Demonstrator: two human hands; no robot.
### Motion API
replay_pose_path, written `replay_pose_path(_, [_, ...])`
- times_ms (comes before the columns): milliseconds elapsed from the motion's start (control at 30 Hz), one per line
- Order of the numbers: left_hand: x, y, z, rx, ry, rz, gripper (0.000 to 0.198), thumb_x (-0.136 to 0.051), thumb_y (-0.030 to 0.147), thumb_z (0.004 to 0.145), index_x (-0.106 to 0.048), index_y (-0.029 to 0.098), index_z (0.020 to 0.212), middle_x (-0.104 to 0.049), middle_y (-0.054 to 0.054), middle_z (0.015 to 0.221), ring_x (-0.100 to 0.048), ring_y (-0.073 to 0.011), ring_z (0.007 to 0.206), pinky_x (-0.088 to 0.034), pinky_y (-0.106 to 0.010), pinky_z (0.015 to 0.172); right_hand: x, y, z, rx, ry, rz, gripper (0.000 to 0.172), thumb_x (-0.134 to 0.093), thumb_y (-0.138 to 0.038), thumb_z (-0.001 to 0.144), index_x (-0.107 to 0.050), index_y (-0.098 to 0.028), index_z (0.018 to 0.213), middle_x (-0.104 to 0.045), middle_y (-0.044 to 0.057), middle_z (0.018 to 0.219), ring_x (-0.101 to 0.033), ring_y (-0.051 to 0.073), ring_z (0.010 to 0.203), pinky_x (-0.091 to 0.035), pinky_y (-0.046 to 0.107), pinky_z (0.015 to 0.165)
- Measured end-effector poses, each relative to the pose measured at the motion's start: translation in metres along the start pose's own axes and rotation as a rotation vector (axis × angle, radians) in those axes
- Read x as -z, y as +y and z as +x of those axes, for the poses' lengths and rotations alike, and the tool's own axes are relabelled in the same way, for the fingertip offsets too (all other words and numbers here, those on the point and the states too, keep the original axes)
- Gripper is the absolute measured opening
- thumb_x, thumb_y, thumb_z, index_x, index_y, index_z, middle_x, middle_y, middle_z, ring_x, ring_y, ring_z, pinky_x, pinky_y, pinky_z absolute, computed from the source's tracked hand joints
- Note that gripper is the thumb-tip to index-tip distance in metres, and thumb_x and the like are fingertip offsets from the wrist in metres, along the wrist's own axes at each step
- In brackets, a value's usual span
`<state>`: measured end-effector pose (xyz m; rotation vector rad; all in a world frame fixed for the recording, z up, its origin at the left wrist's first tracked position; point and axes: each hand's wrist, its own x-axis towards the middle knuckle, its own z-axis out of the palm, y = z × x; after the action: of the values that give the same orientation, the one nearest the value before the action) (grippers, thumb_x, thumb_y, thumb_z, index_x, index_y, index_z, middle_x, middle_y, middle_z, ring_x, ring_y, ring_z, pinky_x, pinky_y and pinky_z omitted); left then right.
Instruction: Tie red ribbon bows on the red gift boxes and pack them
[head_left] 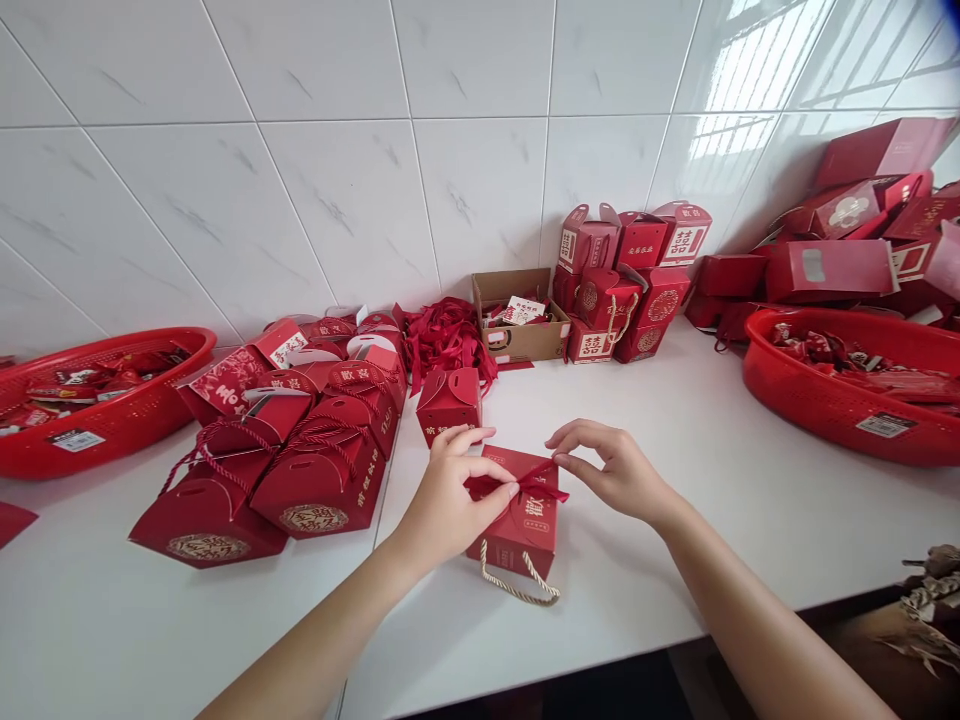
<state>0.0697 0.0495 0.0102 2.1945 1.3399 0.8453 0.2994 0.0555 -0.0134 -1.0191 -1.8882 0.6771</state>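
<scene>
A red gift box with gold lettering lies in front of me, its twisted cream rope handle hanging toward the table's front edge. Across its top runs a dark red ribbon, gathered into a bow or knot. My left hand is closed, thumb and forefinger pinching the ribbon near its middle, the other fingers over the box's left side. At the right, my right hand has thumb and forefinger at the upper loop of the ribbon, seemingly pinching its edge. Just behind stands a small closed red box.
Red boxes with cord handles crowd the left. Behind are a heap of red ribbons, a cardboard carton of cards and stacked boxes. Red baskets of wrapped packets flank both sides; more boxes pile at far right.
</scene>
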Motion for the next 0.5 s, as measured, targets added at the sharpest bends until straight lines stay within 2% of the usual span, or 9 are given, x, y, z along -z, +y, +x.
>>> replay_pose_path(167, [0.001, 0.000, 0.000, -0.002, -0.011, -0.010, 0.010, -0.066, 0.031, 0.077, -0.076, 0.030, 0.076, -0.057, -0.003, 0.130, -0.038, -0.0299, 0.129, -0.035, -0.053, 0.108, 0.003, 0.006, -0.004, -0.125, -0.029, 0.136, 0.018, -0.054, -0.034, 0.092, -0.060, -0.020, 0.082, -0.070, 0.009, 0.100, -0.064, 0.021, 0.095, -0.051, 0.036, 0.081])
replay_pose_path(300, [0.000, -0.002, -0.001, -0.002, -0.004, -0.018, 0.010, -0.066, 0.031, 0.077, -0.076, 0.029, 0.074, -0.058, -0.004, 0.129, -0.038, -0.0309, 0.130, -0.034, -0.055, 0.109, 0.002, 0.008, -0.008, -0.168, -0.064, 0.251, 0.021, -0.053, -0.038, 0.092, -0.057, -0.020, 0.082, -0.071, 0.010, 0.100, -0.065, 0.021, 0.093, -0.051, 0.037, 0.081])
replay_pose_path(400, [-0.002, -0.003, -0.002, -0.011, 0.002, -0.036, 0.009, -0.067, 0.030, 0.076, -0.075, 0.029, 0.072, -0.058, -0.004, 0.128, -0.037, -0.0320, 0.131, -0.033, -0.056, 0.108, 0.005, 0.007, -0.009, -0.205, -0.135, 0.302, 0.024, -0.052, -0.041, 0.093, -0.057, -0.020, 0.082, -0.071, 0.010, 0.103, -0.065, 0.021, 0.095, -0.051, 0.038, 0.084])
replay_pose_path(467, [0.000, -0.004, -0.003, -0.030, 0.054, -0.095, 0.008, -0.068, 0.030, 0.077, -0.075, 0.029, 0.076, -0.058, -0.004, 0.128, -0.041, -0.0309, 0.129, -0.034, -0.054, 0.108, 0.011, 0.003, -0.007, -0.222, -0.142, 0.268, 0.027, -0.050, -0.044, 0.093, -0.060, -0.019, 0.090, -0.068, 0.011, 0.112, -0.063, 0.022, 0.103, -0.050, 0.040, 0.089])
replay_pose_path(500, [0.002, -0.005, -0.003, -0.046, 0.109, -0.153, 0.008, -0.067, 0.030, 0.078, -0.075, 0.029, 0.082, -0.058, -0.004, 0.128, -0.044, -0.0293, 0.126, -0.035, -0.052, 0.108, 0.014, -0.002, -0.006, -0.222, -0.101, 0.237, 0.029, -0.050, -0.046, 0.093, -0.061, -0.020, 0.098, -0.066, 0.012, 0.118, -0.061, 0.023, 0.109, -0.049, 0.040, 0.093])
